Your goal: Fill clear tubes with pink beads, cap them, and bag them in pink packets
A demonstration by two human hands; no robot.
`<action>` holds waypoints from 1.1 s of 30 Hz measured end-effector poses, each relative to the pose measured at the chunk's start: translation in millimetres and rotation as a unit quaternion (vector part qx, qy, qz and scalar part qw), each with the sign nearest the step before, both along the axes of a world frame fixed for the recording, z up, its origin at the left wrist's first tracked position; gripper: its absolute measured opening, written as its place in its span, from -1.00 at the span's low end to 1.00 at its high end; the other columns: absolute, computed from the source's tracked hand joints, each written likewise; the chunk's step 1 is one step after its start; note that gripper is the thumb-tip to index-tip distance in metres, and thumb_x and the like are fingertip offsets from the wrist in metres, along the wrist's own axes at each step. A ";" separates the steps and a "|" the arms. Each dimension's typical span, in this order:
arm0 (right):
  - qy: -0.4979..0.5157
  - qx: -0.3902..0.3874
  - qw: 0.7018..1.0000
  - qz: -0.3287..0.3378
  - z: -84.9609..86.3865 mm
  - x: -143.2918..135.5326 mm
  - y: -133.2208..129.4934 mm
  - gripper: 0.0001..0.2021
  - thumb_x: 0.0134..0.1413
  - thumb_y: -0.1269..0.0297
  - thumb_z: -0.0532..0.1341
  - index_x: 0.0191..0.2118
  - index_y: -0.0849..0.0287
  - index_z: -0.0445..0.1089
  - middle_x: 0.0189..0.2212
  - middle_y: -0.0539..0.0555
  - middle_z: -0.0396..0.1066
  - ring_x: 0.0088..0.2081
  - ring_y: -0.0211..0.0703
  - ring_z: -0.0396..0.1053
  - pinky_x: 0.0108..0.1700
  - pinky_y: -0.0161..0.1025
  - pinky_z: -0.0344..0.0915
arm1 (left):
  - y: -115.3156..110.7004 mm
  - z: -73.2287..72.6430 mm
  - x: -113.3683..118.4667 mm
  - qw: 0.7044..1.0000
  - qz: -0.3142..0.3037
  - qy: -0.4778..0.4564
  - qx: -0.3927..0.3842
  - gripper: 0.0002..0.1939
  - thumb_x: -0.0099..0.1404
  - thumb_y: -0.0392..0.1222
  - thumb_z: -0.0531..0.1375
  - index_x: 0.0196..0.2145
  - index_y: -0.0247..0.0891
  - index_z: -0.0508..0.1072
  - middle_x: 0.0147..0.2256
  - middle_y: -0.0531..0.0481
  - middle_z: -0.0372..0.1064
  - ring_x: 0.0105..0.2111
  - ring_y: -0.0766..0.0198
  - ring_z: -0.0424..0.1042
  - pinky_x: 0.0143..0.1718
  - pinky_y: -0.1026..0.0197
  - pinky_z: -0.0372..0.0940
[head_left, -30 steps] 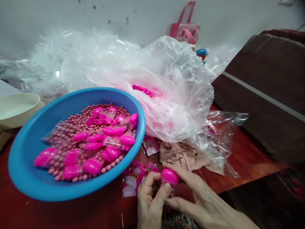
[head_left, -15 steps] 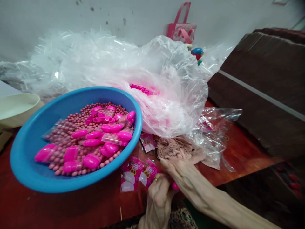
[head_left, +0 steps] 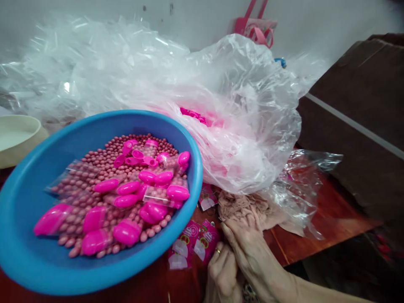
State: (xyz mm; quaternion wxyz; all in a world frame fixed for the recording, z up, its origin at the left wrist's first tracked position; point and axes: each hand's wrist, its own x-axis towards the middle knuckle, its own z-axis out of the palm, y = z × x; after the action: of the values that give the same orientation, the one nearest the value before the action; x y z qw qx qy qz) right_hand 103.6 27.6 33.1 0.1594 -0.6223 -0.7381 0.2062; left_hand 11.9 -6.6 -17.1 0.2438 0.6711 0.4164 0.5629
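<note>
At the table's front edge my left hand [head_left: 222, 269], with a ring on one finger, is curled closed. Against it lies my right hand [head_left: 252, 252], fingers bent and pressed together. Whatever the two hands hold between them is hidden from view. Just left of them are pink printed cards [head_left: 205, 242] with clear and white patches. A crumpled beige cloth [head_left: 249, 208] sits right behind my fingers. The large blue basin [head_left: 194, 168] to the left holds many dusty-pink beads [head_left: 116, 158] and bright pink-capped clear tubes [head_left: 158, 194] filled with beads.
Behind the basin stands a big clear plastic bag [head_left: 240, 143] with bright pink pieces inside. Clear plastic packaging [head_left: 94, 67] is heaped along the wall. A dark strapped stack [head_left: 356, 109] blocks the right side. A cream bowl [head_left: 19, 139] is at far left, a pink bag [head_left: 255, 29] at the back.
The view has shifted, so the basin looks closer. My hands have drawn together, and the bright pink piece seen between them earlier is now hidden.
</note>
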 end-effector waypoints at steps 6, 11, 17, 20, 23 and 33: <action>0.072 -0.001 0.997 -0.028 4.7 0.0 4.0 -0.65 0.22 0.12 -0.09 -0.52 0.07 0.24 -0.60 -0.02 0.34 -0.46 -0.09 0.29 0.02 0.29 -0.02 | -3.7 -10.4 12.1 0.999 0.024 -0.022 -0.023 -0.57 0.37 -0.30 -0.21 -0.27 -0.30 0.44 -0.56 -0.20 0.46 -0.52 0.08 0.47 -0.46 0.09 0.37; 0.151 -0.066 0.984 -0.071 10.2 -3.8 15.5 -0.56 0.16 -0.08 -0.02 -0.58 0.08 0.29 -0.62 -0.02 0.35 -0.47 -0.14 0.32 0.05 0.14 0.11 | -3.6 4.3 1.3 0.984 -0.023 -0.066 -0.164 -0.77 0.28 -0.27 0.05 -0.20 -0.30 0.48 -0.37 -0.20 0.50 -0.35 0.04 0.47 -0.32 0.06 0.36; 0.299 -0.184 0.930 -0.109 16.0 0.3 22.7 -0.31 0.22 -0.14 -0.28 -0.35 0.26 0.43 -0.57 0.12 0.45 -0.49 -0.13 0.45 -0.41 -0.19 0.40 | -1.8 22.5 -15.5 0.926 -0.046 -0.152 -0.341 -0.87 0.18 -0.34 0.15 -0.31 -0.29 0.48 -0.50 0.02 0.43 -0.51 0.26 0.40 -0.50 0.27 0.33; 0.329 -0.189 0.921 -0.084 36.1 7.9 9.6 -0.47 0.19 -0.11 -0.07 -0.22 0.23 0.46 -0.39 0.13 0.50 -0.30 -0.09 0.47 -0.22 -0.15 0.40 | -2.9 34.1 -20.8 0.871 -0.022 -0.265 -0.414 -0.87 0.17 -0.26 0.18 -0.31 -0.32 0.47 -0.55 0.06 0.42 -0.61 0.36 0.36 -0.59 0.34 0.32; 0.304 -0.150 0.940 -0.023 53.8 14.6 -4.7 -0.69 0.14 0.05 0.12 -0.14 0.08 0.47 -0.22 0.07 0.50 -0.10 -0.05 0.42 -0.02 -0.07 0.32 | -4.3 50.7 -25.9 0.806 -0.004 -0.388 -0.447 -0.82 0.02 -0.19 0.33 -0.41 -0.34 0.50 -0.61 0.09 0.42 -0.64 0.40 0.35 -0.61 0.38 0.30; 0.063 0.131 0.978 0.153 -18.9 17.7 -50.0 -0.19 -0.18 0.46 0.25 0.26 0.33 0.00 0.10 0.38 0.28 0.08 0.25 0.30 -0.06 -0.05 0.41 | -8.7 64.7 -35.6 0.747 -0.024 -0.439 -0.499 -0.60 -0.18 0.00 0.43 -0.49 -0.35 0.46 -0.71 0.08 0.36 -0.75 0.43 0.27 -0.73 0.40 0.18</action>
State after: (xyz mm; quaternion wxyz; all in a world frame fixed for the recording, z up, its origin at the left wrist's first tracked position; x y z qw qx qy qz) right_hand 121.3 -22.5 14.2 0.2522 -0.4617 -0.8335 0.1687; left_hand -23.7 -15.3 47.6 0.7129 0.1429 0.4688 0.5015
